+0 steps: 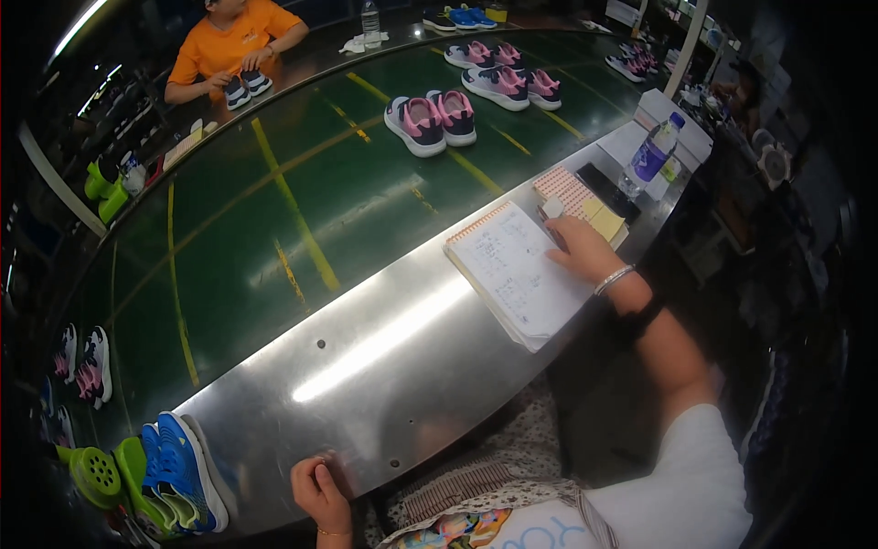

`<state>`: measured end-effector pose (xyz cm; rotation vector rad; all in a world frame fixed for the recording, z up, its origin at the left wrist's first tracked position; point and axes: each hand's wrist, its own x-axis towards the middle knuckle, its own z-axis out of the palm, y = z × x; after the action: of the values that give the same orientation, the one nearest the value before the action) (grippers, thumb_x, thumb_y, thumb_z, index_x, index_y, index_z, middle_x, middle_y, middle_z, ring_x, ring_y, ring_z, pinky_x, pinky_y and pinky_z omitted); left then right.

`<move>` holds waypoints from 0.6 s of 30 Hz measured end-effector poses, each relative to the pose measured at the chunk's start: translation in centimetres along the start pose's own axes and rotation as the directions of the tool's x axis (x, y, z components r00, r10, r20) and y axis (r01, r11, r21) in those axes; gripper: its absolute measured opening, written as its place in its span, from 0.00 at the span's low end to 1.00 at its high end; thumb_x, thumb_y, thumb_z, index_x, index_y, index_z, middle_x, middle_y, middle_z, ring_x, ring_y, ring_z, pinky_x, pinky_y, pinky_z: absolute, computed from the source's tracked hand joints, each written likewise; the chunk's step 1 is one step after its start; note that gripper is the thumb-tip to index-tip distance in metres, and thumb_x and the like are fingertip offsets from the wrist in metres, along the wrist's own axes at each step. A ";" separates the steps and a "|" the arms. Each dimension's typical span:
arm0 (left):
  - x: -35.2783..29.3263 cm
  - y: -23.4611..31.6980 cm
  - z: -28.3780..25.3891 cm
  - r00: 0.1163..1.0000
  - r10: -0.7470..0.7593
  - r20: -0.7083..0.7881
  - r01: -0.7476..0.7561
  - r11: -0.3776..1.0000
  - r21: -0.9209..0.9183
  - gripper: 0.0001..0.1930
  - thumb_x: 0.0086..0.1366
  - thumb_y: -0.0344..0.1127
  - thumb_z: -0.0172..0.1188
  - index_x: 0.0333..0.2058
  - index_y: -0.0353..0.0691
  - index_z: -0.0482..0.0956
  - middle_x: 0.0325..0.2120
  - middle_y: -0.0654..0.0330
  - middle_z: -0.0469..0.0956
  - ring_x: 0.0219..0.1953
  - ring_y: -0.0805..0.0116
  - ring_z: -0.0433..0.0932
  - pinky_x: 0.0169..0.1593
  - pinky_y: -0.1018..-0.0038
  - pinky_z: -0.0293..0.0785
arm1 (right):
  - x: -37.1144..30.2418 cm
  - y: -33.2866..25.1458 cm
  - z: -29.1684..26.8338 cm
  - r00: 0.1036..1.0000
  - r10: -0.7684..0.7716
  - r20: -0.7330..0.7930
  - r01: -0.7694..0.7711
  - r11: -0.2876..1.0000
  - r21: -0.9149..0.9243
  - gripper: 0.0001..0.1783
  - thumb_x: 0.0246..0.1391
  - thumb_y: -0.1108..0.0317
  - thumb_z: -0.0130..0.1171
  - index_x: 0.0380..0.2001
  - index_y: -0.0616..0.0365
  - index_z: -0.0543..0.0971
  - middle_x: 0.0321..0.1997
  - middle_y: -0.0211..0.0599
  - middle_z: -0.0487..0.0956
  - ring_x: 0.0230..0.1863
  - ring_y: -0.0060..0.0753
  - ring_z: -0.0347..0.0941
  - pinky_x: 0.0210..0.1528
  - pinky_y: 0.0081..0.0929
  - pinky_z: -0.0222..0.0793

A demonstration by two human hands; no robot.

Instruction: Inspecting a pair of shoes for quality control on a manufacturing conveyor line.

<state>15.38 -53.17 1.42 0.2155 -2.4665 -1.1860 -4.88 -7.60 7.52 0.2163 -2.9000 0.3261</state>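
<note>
My right hand [585, 252] reaches over the right edge of an open spiral notebook [517, 274] with handwriting on its page. Its thumb and fingers are apart, and the fingertips touch or nearly touch a small white object [552, 208]. Just beyond lie a red-and-white patterned pad [565, 186], yellow sticky notes [604, 220] and a dark flat object [605, 190]. Loosely curled at the near edge of the metal table, my left hand [320, 494] shows nothing in it. Blue sneakers [187, 467] stand to its left.
Pink-and-navy sneakers [430, 123] sit on the green conveyor belt [229, 238], with more pairs farther right and left. A bottle with a purple label [654, 156] stands at the right. Across the belt, a person in orange [238, 46] handles small shoes [247, 89].
</note>
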 end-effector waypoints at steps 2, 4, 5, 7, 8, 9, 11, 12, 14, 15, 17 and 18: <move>0.2 0.1 0.0 1.000 -0.003 0.001 0.003 1.000 -0.024 0.09 0.63 0.33 0.49 0.29 0.32 0.73 0.29 0.55 0.73 0.32 0.62 0.72 0.39 0.71 0.68 | -0.7 -1.3 0.8 0.987 0.124 0.101 -0.117 0.991 -0.071 0.30 0.43 0.56 0.65 0.47 0.61 0.72 0.44 0.47 0.73 0.48 0.48 0.69 0.51 0.37 0.65; 0.1 0.2 -0.2 0.999 0.047 0.004 -0.047 0.998 0.044 0.09 0.63 0.32 0.49 0.29 0.33 0.74 0.29 0.54 0.73 0.32 0.61 0.72 0.39 0.70 0.68 | -0.5 -2.3 1.5 0.971 0.171 0.170 -0.156 0.983 -0.095 0.31 0.42 0.55 0.65 0.47 0.61 0.71 0.43 0.48 0.73 0.47 0.48 0.69 0.51 0.37 0.65; 0.0 0.2 -0.2 0.999 0.046 0.004 -0.046 0.998 0.053 0.09 0.63 0.32 0.49 0.29 0.33 0.74 0.29 0.54 0.73 0.32 0.61 0.72 0.39 0.70 0.68 | -0.6 -2.7 1.8 0.946 0.225 0.235 -0.198 0.971 -0.131 0.32 0.41 0.54 0.66 0.48 0.61 0.71 0.42 0.49 0.73 0.47 0.48 0.69 0.50 0.37 0.66; -0.2 -0.2 -0.5 0.999 0.043 0.018 -0.044 0.999 0.030 0.08 0.62 0.32 0.50 0.29 0.33 0.74 0.29 0.54 0.73 0.32 0.61 0.72 0.39 0.70 0.68 | -0.8 -4.8 1.6 0.947 0.212 0.243 -0.194 0.976 -0.098 0.33 0.40 0.55 0.66 0.49 0.63 0.70 0.44 0.51 0.72 0.48 0.49 0.69 0.51 0.37 0.64; -0.2 -0.3 -0.4 0.999 0.037 0.015 -0.037 0.999 0.037 0.08 0.62 0.32 0.50 0.29 0.33 0.74 0.29 0.54 0.73 0.32 0.61 0.72 0.39 0.70 0.68 | -1.3 -5.8 1.5 0.945 0.214 0.246 -0.204 0.977 -0.068 0.35 0.40 0.57 0.66 0.50 0.64 0.70 0.45 0.54 0.72 0.49 0.50 0.68 0.52 0.37 0.63; -0.2 -0.5 -0.4 1.000 -0.007 0.020 0.007 1.000 0.010 0.08 0.62 0.32 0.51 0.29 0.33 0.74 0.29 0.54 0.73 0.32 0.60 0.72 0.39 0.70 0.68 | -1.9 -6.9 1.5 0.946 0.205 0.253 -0.194 0.979 -0.066 0.35 0.40 0.57 0.66 0.50 0.64 0.70 0.45 0.54 0.72 0.49 0.50 0.68 0.52 0.37 0.63; 0.2 0.0 -0.2 0.998 -0.067 0.019 0.067 0.998 0.000 0.07 0.61 0.31 0.51 0.29 0.33 0.74 0.29 0.54 0.73 0.32 0.60 0.72 0.39 0.70 0.68 | -3.5 -9.0 2.2 0.963 0.065 0.260 -0.059 0.998 -0.031 0.39 0.39 0.52 0.67 0.51 0.61 0.67 0.39 0.48 0.71 0.43 0.49 0.69 0.48 0.38 0.66; 0.5 0.9 -0.2 0.993 -0.097 0.068 0.098 0.995 -0.016 0.07 0.61 0.31 0.52 0.31 0.32 0.74 0.31 0.54 0.74 0.34 0.60 0.73 0.40 0.70 0.69 | -4.3 -10.5 2.1 0.964 0.000 0.268 -0.012 0.999 0.043 0.41 0.39 0.54 0.68 0.54 0.61 0.65 0.39 0.48 0.69 0.42 0.48 0.69 0.47 0.37 0.67; 1.0 3.0 0.7 0.969 -0.169 0.180 0.199 0.966 -0.165 0.09 0.60 0.30 0.54 0.37 0.32 0.74 0.35 0.54 0.73 0.38 0.61 0.73 0.46 0.70 0.69 | -5.9 -12.8 2.4 0.964 -0.056 0.258 0.022 0.991 0.132 0.41 0.39 0.56 0.68 0.55 0.61 0.64 0.40 0.49 0.69 0.42 0.48 0.69 0.47 0.37 0.67; 1.1 3.9 1.5 0.949 -0.205 0.239 0.272 0.917 -0.293 0.12 0.59 0.30 0.54 0.41 0.32 0.74 0.38 0.54 0.73 0.42 0.61 0.73 0.49 0.70 0.68 | -6.5 -13.9 2.5 0.968 -0.091 0.233 0.043 0.978 0.206 0.42 0.39 0.58 0.68 0.56 0.62 0.63 0.40 0.49 0.68 0.42 0.48 0.68 0.46 0.37 0.67; 1.1 3.4 2.8 0.946 -0.079 0.315 0.166 0.951 -0.261 0.23 0.60 0.31 0.55 0.54 0.32 0.65 0.46 0.52 0.69 0.49 0.63 0.70 0.55 0.69 0.65 | -7.3 -16.8 2.3 0.949 -0.136 0.284 0.064 0.967 0.247 0.42 0.40 0.61 0.68 0.57 0.62 0.62 0.41 0.48 0.68 0.41 0.46 0.69 0.44 0.34 0.68; 1.3 4.1 3.1 0.947 -0.102 0.303 0.182 0.952 -0.247 0.23 0.60 0.31 0.55 0.54 0.32 0.65 0.46 0.52 0.69 0.49 0.63 0.70 0.55 0.69 0.65 | -7.7 -17.8 2.4 0.939 -0.089 0.331 -0.051 0.918 0.394 0.42 0.40 0.61 0.68 0.57 0.63 0.61 0.40 0.48 0.68 0.39 0.44 0.70 0.43 0.33 0.69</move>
<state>13.01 -48.74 3.21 0.1550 -2.5227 -1.7123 5.13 -24.42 7.09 0.4029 -3.1336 0.9696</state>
